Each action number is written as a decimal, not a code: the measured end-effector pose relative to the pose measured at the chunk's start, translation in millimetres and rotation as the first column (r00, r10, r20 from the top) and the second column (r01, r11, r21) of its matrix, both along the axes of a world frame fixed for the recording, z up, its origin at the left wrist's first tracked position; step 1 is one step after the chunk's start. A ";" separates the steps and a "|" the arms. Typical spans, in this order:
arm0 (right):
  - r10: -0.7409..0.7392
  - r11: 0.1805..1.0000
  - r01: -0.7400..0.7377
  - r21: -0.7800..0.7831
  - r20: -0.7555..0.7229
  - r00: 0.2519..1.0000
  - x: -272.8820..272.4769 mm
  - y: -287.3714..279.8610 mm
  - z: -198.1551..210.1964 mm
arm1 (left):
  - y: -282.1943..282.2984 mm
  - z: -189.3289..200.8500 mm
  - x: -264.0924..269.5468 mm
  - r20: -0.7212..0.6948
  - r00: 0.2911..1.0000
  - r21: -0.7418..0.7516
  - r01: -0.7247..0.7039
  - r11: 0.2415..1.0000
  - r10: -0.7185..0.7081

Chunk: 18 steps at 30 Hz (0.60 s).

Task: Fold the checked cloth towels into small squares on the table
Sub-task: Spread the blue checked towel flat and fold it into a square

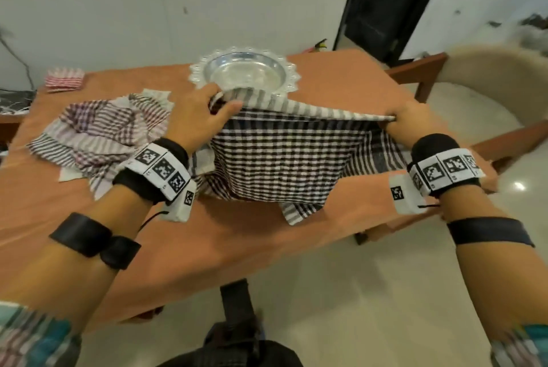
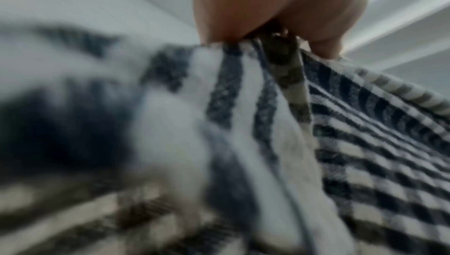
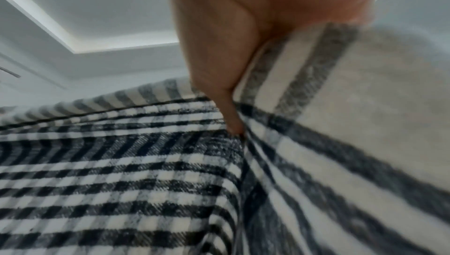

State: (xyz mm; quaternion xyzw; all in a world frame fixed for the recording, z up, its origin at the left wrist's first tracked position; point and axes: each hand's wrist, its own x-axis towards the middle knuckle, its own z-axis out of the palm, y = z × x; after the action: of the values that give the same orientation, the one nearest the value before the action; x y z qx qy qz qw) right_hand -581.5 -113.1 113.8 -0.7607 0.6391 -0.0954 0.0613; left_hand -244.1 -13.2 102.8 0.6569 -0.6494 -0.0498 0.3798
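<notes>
I see my left hand (image 1: 199, 118) and right hand (image 1: 415, 120) each pinching, apparently, a top corner of the black checked towel (image 1: 284, 156), stretched between them.

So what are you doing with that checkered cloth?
A person is folding towels. The left hand and right hand each pinch a top corner of the black-and-white checked towel, holding it up over the orange table. A crumpled purple checked towel waits at the left, and a folded red one lies at the far corner.

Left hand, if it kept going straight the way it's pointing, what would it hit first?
Probably the scalloped silver metal plate: the left hand, gripping the black-and-white checked towel, points toward its near rim, though depth is unclear.
</notes>
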 end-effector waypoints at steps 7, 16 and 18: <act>-0.210 0.977 0.212 -0.027 0.049 0.976 -91.7 -68.9 -8.1 | -92.3 -15.5 -76.6 0.034 0.991 0.089 0.123 0.988 -0.126; -0.330 0.941 0.337 -0.044 0.119 0.937 -150.5 -179.7 22.8 | -208.6 -9.2 -133.9 -0.075 0.997 0.023 -0.032 0.999 0.033; -0.347 0.933 0.358 -0.040 0.170 0.922 -157.3 -205.0 29.1 | -228.1 -3.3 -141.6 -0.042 0.997 -0.003 -0.059 0.998 0.058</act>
State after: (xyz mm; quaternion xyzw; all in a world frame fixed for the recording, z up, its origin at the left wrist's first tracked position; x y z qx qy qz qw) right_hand -738.7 -318.1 142.9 -0.6248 0.7547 -0.1883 0.0677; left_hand -385.6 -241.3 99.5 0.6737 -0.6219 -0.0512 0.3959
